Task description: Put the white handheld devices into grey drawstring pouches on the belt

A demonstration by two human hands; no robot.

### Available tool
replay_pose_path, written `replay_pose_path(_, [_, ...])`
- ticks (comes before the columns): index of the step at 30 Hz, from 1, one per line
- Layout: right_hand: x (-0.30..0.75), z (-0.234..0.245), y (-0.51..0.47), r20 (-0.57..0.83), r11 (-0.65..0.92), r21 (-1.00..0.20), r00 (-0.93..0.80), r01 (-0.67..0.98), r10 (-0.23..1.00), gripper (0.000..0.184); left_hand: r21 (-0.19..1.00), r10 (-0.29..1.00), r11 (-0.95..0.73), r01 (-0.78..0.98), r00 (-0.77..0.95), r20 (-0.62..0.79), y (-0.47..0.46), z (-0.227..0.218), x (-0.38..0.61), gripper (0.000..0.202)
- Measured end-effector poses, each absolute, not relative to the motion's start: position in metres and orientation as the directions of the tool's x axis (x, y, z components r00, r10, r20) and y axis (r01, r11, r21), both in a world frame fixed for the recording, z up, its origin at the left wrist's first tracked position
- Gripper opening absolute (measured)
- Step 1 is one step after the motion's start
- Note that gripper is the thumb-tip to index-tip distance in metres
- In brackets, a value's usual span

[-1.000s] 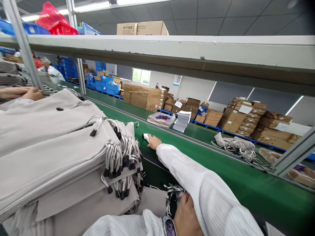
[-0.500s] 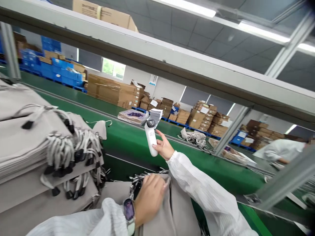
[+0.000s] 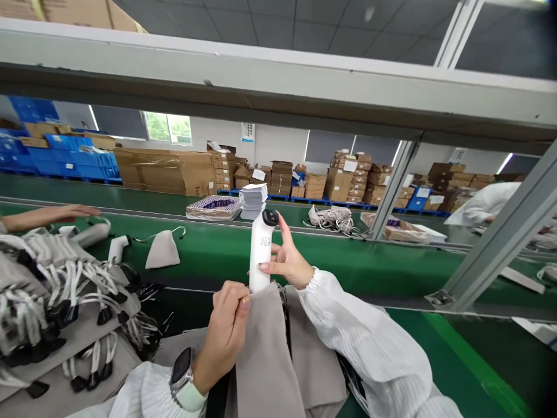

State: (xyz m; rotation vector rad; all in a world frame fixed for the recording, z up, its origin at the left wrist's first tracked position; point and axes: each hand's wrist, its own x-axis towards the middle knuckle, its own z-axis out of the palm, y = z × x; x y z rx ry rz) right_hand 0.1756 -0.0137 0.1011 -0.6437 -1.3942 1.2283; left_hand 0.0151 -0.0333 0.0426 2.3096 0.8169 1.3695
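My right hand (image 3: 289, 261) grips a white handheld device (image 3: 260, 252) with a round black head and faint printed marks or digits on its front. The device stands nearly upright, its lower end at the mouth of a grey drawstring pouch (image 3: 265, 342). How far it reaches inside is hidden. My left hand (image 3: 228, 322), with a watch on the wrist, is closed on the pouch's upper edge. More grey pouches (image 3: 311, 354) lie beneath and beside it. To the left is a pile of grey pouches with white cords and black ends (image 3: 73, 290).
Another person's hand (image 3: 52, 215) reaches over the pile at left. A single pouch (image 3: 163, 251) and a similar white device (image 3: 117, 248) lie on the green belt (image 3: 209, 249). Behind are a basket (image 3: 213, 208) and a paper stack (image 3: 253, 200). A metal post (image 3: 491, 238) slants at right.
The white device has come down to the pouch mouth and turned more upright. My left hand has shifted left and now grips the pouch edge. The view has levelled; another person's hand appears at left.
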Motion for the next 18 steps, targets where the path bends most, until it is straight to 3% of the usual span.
replay_pose_path(3, [0.174, 0.098, -0.011, 0.369, 0.319, -0.919, -0.217, -0.232, 0.904, 0.1, 0.568, 0.637, -0.771, 0.289, 0.349, 0.687, -0.03, 0.045, 0.017, 0.017])
replay_pose_path(7, [0.171, 0.092, -0.01, 0.374, 0.363, -0.928, -0.225, -0.089, 0.9, 0.048, 0.577, 0.648, -0.762, 0.295, 0.317, 0.693, -0.026, 0.048, 0.016, 0.016])
replay_pose_path(9, [0.171, 0.088, -0.009, 0.331, 0.363, -0.93, -0.313, 0.051, 0.891, 0.035, 0.59, 0.671, -0.739, 0.327, 0.267, 0.692, -0.025, 0.05, 0.015, 0.017])
replay_pose_path(13, [0.17, 0.081, -0.009, 0.163, 0.275, -0.928, -0.389, 0.252, 0.907, 0.055, 0.613, 0.709, -0.7, 0.367, 0.247, 0.661, -0.024, 0.055, 0.014, 0.02])
replay_pose_path(18, [0.167, 0.08, -0.01, 0.103, 0.194, -0.953, -0.354, 0.232, 0.93, 0.054, 0.627, 0.73, -0.674, 0.391, 0.217, 0.649, -0.017, 0.058, 0.012, 0.019])
